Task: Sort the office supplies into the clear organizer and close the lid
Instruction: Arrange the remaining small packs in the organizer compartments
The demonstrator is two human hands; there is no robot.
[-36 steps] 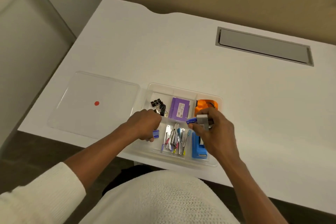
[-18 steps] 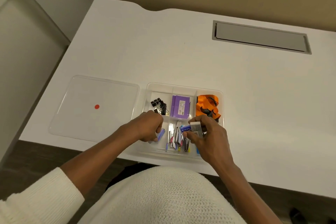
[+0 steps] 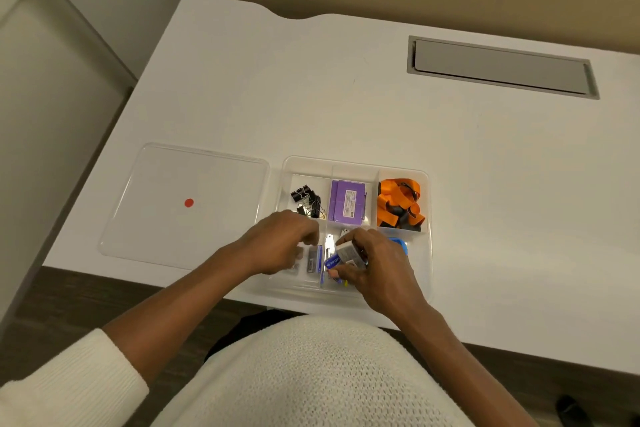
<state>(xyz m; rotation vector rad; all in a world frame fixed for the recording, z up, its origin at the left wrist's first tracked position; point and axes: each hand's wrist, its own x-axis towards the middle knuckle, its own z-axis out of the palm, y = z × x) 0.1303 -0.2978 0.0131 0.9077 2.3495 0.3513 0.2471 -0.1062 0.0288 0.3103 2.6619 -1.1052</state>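
The clear organizer [image 3: 353, 163] sits at the desk's near edge. Its back row holds black binder clips [image 3: 306, 201], a purple box [image 3: 347, 201] and an orange lanyard [image 3: 398, 201]. My left hand [image 3: 280, 243] hovers over the front-left compartment with its fingers loosely curled and nothing in them. Just below its fingertips lies a small grey and blue box [image 3: 313, 259]. My right hand [image 3: 381, 267] grips a stack of small staple boxes [image 3: 346, 253], grey-white with a blue one underneath, over the front middle compartment. There, metal clippers [image 3: 329, 243] are partly hidden. A blue stapler [image 3: 400, 243] peeks out behind my right hand.
The clear lid [image 3: 207, 184] with a red dot [image 3: 188, 202] lies flat on the desk, left of the organizer. A grey cable hatch [image 3: 498, 66] is set into the desk at the back right. A wall panel stands along the desk's left side.
My left hand has set the small blue-edged box down in the front-left compartment and let go. My right hand moved left and nearer with its stack of boxes, covering the stapler.
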